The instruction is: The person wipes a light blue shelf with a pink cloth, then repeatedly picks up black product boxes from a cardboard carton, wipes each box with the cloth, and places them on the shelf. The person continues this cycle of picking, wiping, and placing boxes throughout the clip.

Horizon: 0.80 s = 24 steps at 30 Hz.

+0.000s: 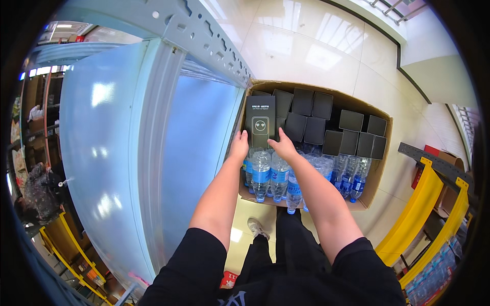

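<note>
Between my two hands is a black printed box [261,132] with a framed emblem and white writing on its face. My left hand [239,144] grips its left edge; my right hand [283,145] grips the lower right edge. The box is over the left end of a large open cardboard carton [377,179]. Inside the carton, several plain black boxes [314,131] stand close together along the far side. Clear plastic bottles [261,174] with blue labels and blue caps fill the near side, caps pointing towards me. My forearm covers some of the bottles.
A grey metal shelving unit [157,114] with a perforated upright [208,28] rises along the carton's left. Yellow rack beams [415,210] stand at the right, with packed water bottles [432,273] below. Glossy tile floor [306,46] lies beyond the carton. At far left there is a person [38,191].
</note>
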Tool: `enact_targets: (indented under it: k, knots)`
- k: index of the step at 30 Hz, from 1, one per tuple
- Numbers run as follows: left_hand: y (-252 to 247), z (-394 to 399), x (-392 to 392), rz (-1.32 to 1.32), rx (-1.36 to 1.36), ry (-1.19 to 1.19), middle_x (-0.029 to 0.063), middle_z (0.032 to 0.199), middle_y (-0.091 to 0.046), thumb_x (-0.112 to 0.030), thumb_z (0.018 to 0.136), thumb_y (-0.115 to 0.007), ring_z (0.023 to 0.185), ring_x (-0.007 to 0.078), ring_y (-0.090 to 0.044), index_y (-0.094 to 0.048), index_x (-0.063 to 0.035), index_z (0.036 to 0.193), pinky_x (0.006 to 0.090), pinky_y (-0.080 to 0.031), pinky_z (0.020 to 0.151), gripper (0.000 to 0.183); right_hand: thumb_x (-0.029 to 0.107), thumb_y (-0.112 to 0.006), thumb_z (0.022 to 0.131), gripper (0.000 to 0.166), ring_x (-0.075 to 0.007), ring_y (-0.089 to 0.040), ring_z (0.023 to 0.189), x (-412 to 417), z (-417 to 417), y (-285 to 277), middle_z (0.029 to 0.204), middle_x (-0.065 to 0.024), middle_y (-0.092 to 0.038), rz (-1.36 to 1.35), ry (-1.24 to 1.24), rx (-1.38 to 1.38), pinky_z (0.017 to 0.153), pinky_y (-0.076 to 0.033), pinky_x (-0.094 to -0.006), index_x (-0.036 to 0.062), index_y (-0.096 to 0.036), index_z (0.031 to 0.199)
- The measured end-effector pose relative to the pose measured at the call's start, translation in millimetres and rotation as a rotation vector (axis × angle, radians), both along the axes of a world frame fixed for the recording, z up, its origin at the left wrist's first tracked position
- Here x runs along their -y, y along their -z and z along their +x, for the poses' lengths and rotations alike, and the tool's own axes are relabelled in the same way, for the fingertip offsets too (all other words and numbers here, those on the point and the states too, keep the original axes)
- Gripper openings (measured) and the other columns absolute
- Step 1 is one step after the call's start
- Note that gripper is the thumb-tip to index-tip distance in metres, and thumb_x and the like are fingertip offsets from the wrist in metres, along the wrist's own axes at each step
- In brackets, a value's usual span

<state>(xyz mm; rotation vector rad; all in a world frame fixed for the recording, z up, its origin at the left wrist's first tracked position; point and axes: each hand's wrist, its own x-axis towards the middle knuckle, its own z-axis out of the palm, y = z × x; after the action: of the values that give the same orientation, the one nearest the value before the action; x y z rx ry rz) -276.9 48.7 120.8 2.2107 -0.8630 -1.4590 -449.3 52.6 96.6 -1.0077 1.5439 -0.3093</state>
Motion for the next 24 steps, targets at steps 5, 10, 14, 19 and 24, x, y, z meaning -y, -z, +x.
enact_targets:
  k: [5, 10, 14, 19, 24]
  knots:
    - [-3, -17, -7, 0.075, -0.184, -0.148, 0.0146, 0.135, -0.038, -0.042, 0.091, -0.041, 0.125, 0.0227, -0.034, -0.034, 0.0007, 0.132, 0.0319, -0.024, 0.102, 0.06, 0.029, -0.066, 0.072, 0.082, -0.0281, -0.046, 0.116, 4, 11, -31, 0.127, -0.0211, -0.046, 0.067, -0.18, -0.2, 0.094, -0.036, -0.0306, 0.0019, -0.024, 0.137]
    - [-6, -33, -28, -0.207, -0.076, -0.033, 0.0227, 0.127, -0.043, -0.047, 0.089, -0.04, 0.12, 0.0317, -0.04, -0.038, 0.004, 0.128, 0.0351, -0.03, 0.099, 0.064, 0.034, -0.07, 0.069, 0.07, -0.0292, -0.05, 0.103, -14, 0, -7, 0.114, -0.0197, -0.045, -0.246, 0.245, 0.004, 0.09, -0.039, -0.0365, 0.0065, -0.041, 0.127]
    - [-72, -61, -59, -0.336, -0.227, -0.08, 0.0195, 0.121, -0.046, -0.037, 0.092, -0.043, 0.112, 0.0277, -0.045, -0.039, 0.0054, 0.126, 0.0323, -0.034, 0.095, 0.055, 0.025, -0.068, 0.076, 0.052, -0.0182, -0.051, 0.097, -33, -13, -48, 0.11, -0.0126, -0.049, -0.28, 0.568, 0.159, 0.082, -0.043, -0.0292, 0.0074, -0.046, 0.12]
    - [-195, -59, -139, -0.45, -0.342, -0.024, 0.014, 0.123, -0.044, -0.024, 0.089, -0.051, 0.112, 0.0227, -0.045, -0.043, -0.0011, 0.125, 0.0319, -0.036, 0.093, 0.044, 0.02, -0.062, 0.081, 0.046, -0.0143, -0.054, 0.093, -76, -41, -191, 0.107, -0.005, -0.054, 0.16, 0.674, 0.61, 0.075, -0.046, -0.0285, 0.0107, -0.042, 0.121]
    - [-276, -24, -224, -0.38, -0.366, 0.128, 0.0109, 0.123, -0.046, -0.02, 0.087, -0.053, 0.114, 0.0214, -0.044, -0.048, -0.0044, 0.122, 0.0309, -0.037, 0.092, 0.039, 0.019, -0.055, 0.082, 0.054, -0.0178, -0.05, 0.105, -157, -58, -288, 0.118, -0.007, -0.049, 0.149, 0.605, 0.891, 0.083, -0.045, -0.0328, 0.0105, -0.034, 0.131]
